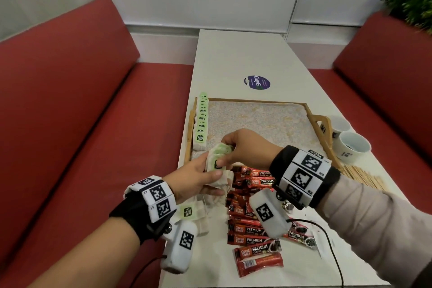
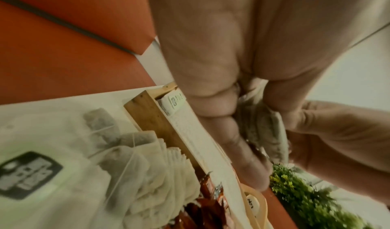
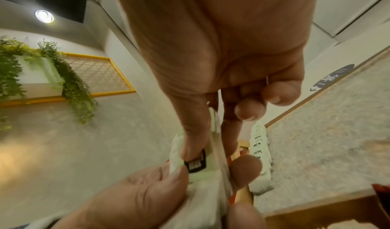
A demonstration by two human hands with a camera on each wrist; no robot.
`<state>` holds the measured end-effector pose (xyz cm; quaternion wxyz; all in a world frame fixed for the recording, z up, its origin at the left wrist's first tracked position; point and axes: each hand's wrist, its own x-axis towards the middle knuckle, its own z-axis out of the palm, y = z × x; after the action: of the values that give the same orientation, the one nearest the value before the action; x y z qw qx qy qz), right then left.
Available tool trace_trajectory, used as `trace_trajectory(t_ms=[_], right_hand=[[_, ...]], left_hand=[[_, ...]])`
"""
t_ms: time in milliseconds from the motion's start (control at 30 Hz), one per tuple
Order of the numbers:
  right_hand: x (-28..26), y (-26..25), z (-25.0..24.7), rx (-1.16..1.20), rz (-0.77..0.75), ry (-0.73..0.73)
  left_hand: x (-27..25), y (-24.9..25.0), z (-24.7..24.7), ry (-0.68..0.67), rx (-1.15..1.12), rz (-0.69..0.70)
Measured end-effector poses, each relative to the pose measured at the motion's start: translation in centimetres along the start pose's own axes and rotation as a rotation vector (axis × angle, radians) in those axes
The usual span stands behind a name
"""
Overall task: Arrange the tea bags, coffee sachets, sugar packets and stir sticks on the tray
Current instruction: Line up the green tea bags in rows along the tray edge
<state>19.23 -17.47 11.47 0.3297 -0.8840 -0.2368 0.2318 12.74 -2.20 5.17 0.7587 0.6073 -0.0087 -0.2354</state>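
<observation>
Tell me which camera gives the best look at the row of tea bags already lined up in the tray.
The head view: the whole row of tea bags shows along the tray's left wall, green tags up. The right wrist view shows the row closer but partly behind fingers. The left wrist view shows only its nearest bag.

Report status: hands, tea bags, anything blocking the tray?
Left hand and right hand both grip a bunch of white green-tagged tea bags. One row already lines the wooden tray's left edge. Nothing blocks the tray.

The hands [image 1: 217,166] hide most of the held tea bags [image 1: 216,163].
</observation>
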Motion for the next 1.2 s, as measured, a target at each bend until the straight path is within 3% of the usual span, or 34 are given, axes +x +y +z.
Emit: trace_trajectory(t_ms=[133,300,1000,1200], right_hand=[[1.3,0.6,0.2,0.093,0.034,0.097],[2.3,1.6,0.6,0.205,0.072,0.184],[7.8,2.2,-0.5,0.295,0.084,0.152],[10.2,3.1,-0.3,0.239,0.151,0.059]], left_hand=[[1.0,0.0,-0.6,0.048,-0.088,0.026],[2.2,0.1,-1.2,0.167,-0.035,0.095],[5.8,1.8,-5.5,0.615,-0.089,0.183],[6.3,2.1,-7.3,0.667,-0.094,0.195]])
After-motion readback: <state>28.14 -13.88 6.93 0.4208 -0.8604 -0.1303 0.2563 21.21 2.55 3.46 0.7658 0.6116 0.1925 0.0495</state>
